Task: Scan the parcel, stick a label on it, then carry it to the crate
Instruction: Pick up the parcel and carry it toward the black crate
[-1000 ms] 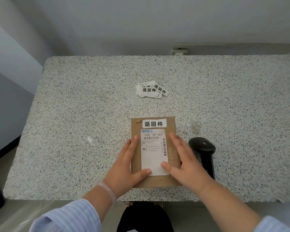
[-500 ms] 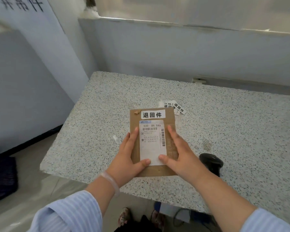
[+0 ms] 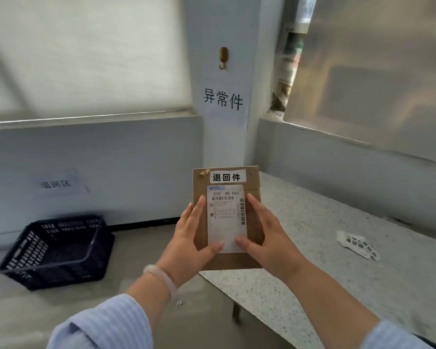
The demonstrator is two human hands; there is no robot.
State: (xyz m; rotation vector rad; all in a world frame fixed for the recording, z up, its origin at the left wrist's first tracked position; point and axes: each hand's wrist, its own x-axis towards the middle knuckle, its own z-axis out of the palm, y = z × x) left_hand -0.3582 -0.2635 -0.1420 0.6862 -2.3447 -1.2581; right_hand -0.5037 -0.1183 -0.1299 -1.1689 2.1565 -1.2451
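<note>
Since the label (image 3: 227, 176) with its bold black characters already sits across the top of the parcel (image 3: 201, 190), I'd say the job is at its last step, the carry to the crate (image 3: 28, 250). The parcel is in the air in front of the person, above the near corner of the speckled table (image 3: 337, 278). The left hand (image 3: 189, 238) and right hand (image 3: 267, 235) clasp it by its two long sides, both thumbs flat on the front and the fingers lying up along the edges and round the back.

The crate stands on the floor, low and off to the left, well apart from the parcel. The next move, I reckon, calls for a turn that way and a stoop to set it in.

It's a flat brown cardboard packet, a little scuffed at the top corners, with a white barcoded shipping slip (image 3: 227, 217) down its middle
</note>
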